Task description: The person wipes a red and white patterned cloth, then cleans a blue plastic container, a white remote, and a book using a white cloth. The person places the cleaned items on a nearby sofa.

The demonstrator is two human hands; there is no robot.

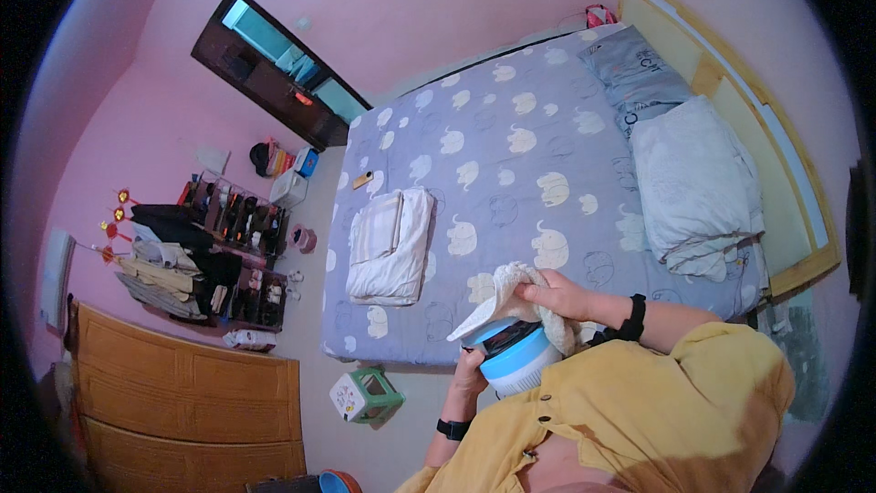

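A round blue-and-white plastic appliance [519,360] with a dark top and vent slots is held close against the front of the yellow shirt. My left hand [471,368] grips its left edge. In my right hand [556,294] is a bunched, off-white towel-like cloth [510,287], raised at the appliance's upper side. Part of that cloth hangs down beside the appliance on the right, and a flap reaches left over its rim. The appliance's underside is hidden.
Before me stands a bed [479,212] with folded bedding [389,246], a phone [363,180], a bundled quilt [691,185] and pillows [633,75]. A green-and-white stool [366,396] is near its edge. Shoe racks [239,219] and a wooden wardrobe [188,397] stand left.
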